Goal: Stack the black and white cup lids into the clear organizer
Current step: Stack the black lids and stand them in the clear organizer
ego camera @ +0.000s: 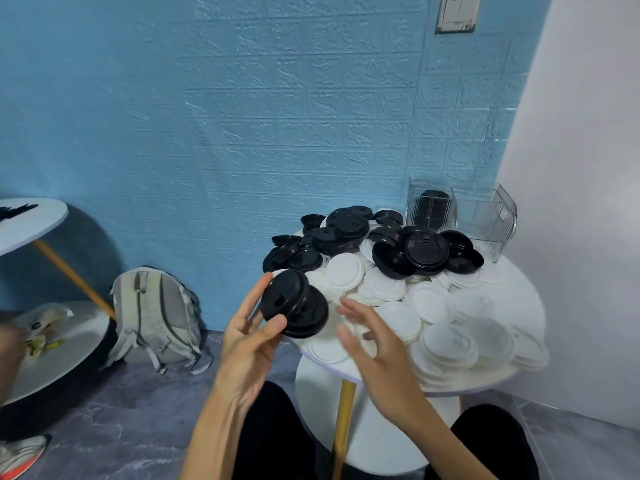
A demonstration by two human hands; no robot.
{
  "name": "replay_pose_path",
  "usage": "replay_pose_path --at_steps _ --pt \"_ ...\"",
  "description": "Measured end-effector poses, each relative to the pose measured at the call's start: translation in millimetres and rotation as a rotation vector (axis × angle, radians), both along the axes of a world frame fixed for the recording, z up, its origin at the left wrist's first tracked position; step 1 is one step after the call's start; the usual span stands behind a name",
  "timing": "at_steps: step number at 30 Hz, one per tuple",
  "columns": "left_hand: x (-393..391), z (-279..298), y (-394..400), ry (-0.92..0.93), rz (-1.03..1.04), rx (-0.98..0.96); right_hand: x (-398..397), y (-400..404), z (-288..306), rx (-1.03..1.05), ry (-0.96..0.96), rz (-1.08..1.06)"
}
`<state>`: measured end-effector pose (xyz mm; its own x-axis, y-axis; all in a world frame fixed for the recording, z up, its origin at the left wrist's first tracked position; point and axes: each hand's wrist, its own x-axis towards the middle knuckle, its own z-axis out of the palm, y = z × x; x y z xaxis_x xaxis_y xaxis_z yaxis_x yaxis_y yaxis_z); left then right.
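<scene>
No words can be read on anything here. The marks on the lids are too small and blurry to make out.

The left hand [247,336] holds a small stack of black lids [294,304] in the air, just in front of the table's near left edge. The thumb presses the front of the stack and the fingers curl round the back. The lids are round, shiny plastic with raised rims, and the front one has a little slot in it. The stack is tipped on its side, so the flat face looks toward the camera.

The right hand [372,344] is open with its fingers spread. It holds nothing and hovers just beside the stack, over the white lids, not touching the stack.

The round white table [485,384] has a smooth top and a gold leg. A big pile of black lids [374,242] lies at the back of it. They are glossy and jumbled, some flat and some tipped. In front of them lies a heap of white lids [440,317], flat, round and dull, with soft ridges.

The clear organizer [462,216] stands at the back right of the table, near the wall. It is see-through plastic with ribbed sides. Its left part holds a column of black lids. Its right part looks empty.

The wall [242,116] behind is blue with a bumpy brick pattern. A grey backpack [156,313] made of cloth leans against it on the dark floor.
</scene>
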<state>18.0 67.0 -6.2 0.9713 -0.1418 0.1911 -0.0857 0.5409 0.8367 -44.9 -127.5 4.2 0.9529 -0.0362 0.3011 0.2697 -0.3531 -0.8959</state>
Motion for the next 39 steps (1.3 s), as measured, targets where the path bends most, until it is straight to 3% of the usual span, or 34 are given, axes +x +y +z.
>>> replay_pose_path --at_steps 3,7,15,21,25,39 --pt "-20 5 -16 -0.060 -0.022 0.149 -8 4 21 0.494 0.245 0.133" --pt "-34 12 -29 -0.147 0.031 0.419 -12 -2 34 0.708 0.329 0.134" --pt "-35 13 -45 -0.247 0.087 0.669 -7 -13 30 0.788 0.323 0.055" --pt "-35 14 -55 -0.237 0.000 0.551 -5 -20 34 0.919 0.365 0.160" --pt "-33 10 -61 -0.236 -0.047 0.513 -5 -27 36 0.896 0.392 0.257" --pt "-37 8 -90 -0.306 -0.026 0.547 -3 -37 35 0.848 0.437 0.188"
